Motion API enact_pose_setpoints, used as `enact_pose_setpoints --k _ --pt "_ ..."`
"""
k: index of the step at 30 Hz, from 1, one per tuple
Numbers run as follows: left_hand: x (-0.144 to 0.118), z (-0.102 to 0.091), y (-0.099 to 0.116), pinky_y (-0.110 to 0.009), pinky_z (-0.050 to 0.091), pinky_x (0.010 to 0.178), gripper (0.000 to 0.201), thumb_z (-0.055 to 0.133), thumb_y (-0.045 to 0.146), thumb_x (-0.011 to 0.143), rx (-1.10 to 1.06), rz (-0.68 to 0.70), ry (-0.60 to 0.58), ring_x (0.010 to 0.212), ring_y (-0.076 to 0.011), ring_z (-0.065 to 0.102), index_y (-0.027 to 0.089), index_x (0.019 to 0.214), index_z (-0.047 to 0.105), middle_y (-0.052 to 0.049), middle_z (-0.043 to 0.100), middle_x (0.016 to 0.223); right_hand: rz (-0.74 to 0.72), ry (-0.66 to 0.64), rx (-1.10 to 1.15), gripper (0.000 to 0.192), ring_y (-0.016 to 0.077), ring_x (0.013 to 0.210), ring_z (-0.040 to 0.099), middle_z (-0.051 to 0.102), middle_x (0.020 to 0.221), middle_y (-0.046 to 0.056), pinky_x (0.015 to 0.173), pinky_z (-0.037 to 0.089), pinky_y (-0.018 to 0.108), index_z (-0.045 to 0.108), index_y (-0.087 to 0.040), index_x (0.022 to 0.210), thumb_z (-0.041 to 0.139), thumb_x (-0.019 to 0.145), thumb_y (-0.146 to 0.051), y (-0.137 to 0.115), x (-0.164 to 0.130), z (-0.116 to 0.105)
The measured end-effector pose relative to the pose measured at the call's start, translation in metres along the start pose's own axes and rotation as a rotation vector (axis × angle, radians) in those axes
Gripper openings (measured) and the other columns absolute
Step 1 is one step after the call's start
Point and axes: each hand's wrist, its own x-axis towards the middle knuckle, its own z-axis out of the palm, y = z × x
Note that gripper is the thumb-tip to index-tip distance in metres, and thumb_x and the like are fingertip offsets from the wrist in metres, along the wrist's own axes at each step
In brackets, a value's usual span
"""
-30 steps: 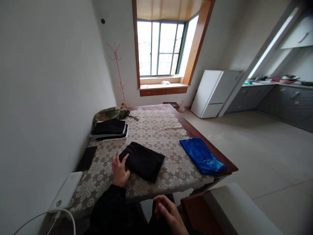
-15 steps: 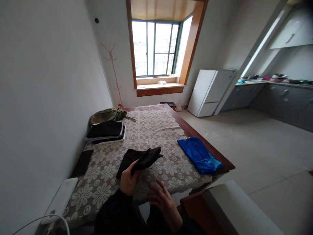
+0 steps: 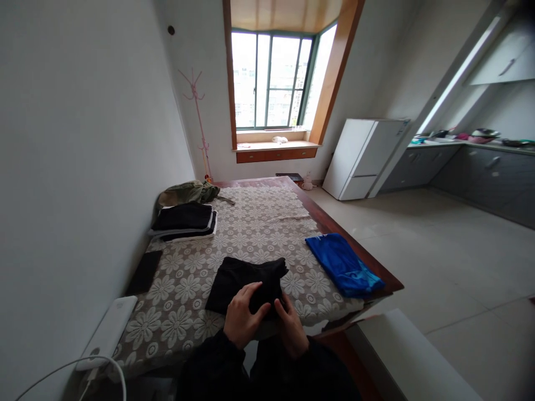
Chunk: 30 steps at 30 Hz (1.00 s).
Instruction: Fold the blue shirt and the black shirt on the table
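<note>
A folded black garment (image 3: 234, 278) lies on the patterned tablecloth, in front of me. My left hand (image 3: 244, 314) rests on its near side, fingers stretched across the cloth and thumb spread apart. At the garment's near right edge is my right hand (image 3: 291, 328), thumb and fingers apart and touching the fabric. The right fingers are partly hidden by the dark cloth. To the right sits a folded blue garment (image 3: 340, 264), apart from both hands.
A stack of folded clothes (image 3: 186, 218) and an olive-green bag or cloth item (image 3: 188, 193) lie by the left wall. Nearer are a black flat object (image 3: 144, 273) and a white device (image 3: 109, 328) with a cable. A white surface (image 3: 409, 356) stands at the near right.
The part of the black garment that my left hand held raised now lies down on the rest. My left hand has flattened onto it, and my right hand has come up to its edge.
</note>
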Motion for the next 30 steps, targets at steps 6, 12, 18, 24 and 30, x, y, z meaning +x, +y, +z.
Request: enact_pose_setpoints --k 6,12,18,24,30 --pt "-0.003 -0.008 -0.003 -0.05 0.043 0.118 0.086 0.081 0.039 0.076 0.002 0.084 -0.141 0.14 -0.0333 0.052 0.024 0.154 0.047 -0.013 0.056 0.152 0.01 -0.017 0.005 0.059 0.0325 0.117 0.067 0.074 0.116 0.008 0.099 0.053 0.049 0.069 -0.027 0.115 0.077 0.075 -0.07 -0.002 0.004 0.001" --pt "-0.006 -0.006 -0.011 -0.043 0.049 0.112 0.05 0.062 0.038 0.092 -0.137 -0.011 -0.073 0.129 -0.0281 0.062 0.025 0.141 0.061 -0.009 0.068 0.139 -0.035 0.006 0.048 0.059 0.0287 0.124 0.062 0.071 0.125 0.006 0.108 0.047 0.044 0.064 -0.028 0.121 0.089 0.071 -0.047 0.008 0.004 -0.002" --pt "0.01 -0.029 -0.026 -0.044 0.056 0.101 0.056 0.048 0.062 0.097 -0.682 -0.307 0.355 0.12 -0.0289 0.068 0.021 0.132 0.064 -0.011 0.073 0.129 0.056 0.041 0.006 0.084 0.0325 0.116 0.069 0.074 0.119 0.007 0.099 0.054 0.049 0.052 -0.028 0.14 0.09 0.066 -0.035 -0.005 0.012 -0.012" --pt "0.007 -0.124 -0.056 -0.05 0.056 0.104 0.054 0.051 0.065 0.091 -0.918 -0.31 0.615 0.127 -0.0323 0.064 0.028 0.125 0.07 -0.006 0.075 0.126 -0.006 -0.022 -0.201 0.081 0.0336 0.11 0.072 0.078 0.112 0.008 0.102 0.054 0.05 0.059 -0.024 0.137 0.088 0.062 -0.031 -0.044 0.052 -0.03" --pt "-0.052 -0.166 -0.11 -0.045 0.062 0.092 0.045 0.063 0.048 0.078 -0.64 -0.394 0.814 0.115 -0.0325 0.07 0.028 0.118 0.071 -0.003 0.078 0.116 -0.017 0.015 -0.439 0.066 0.0362 0.112 0.072 0.079 0.112 0.009 0.097 0.058 0.048 0.071 -0.024 0.124 0.079 0.059 -0.028 -0.112 0.096 -0.093"
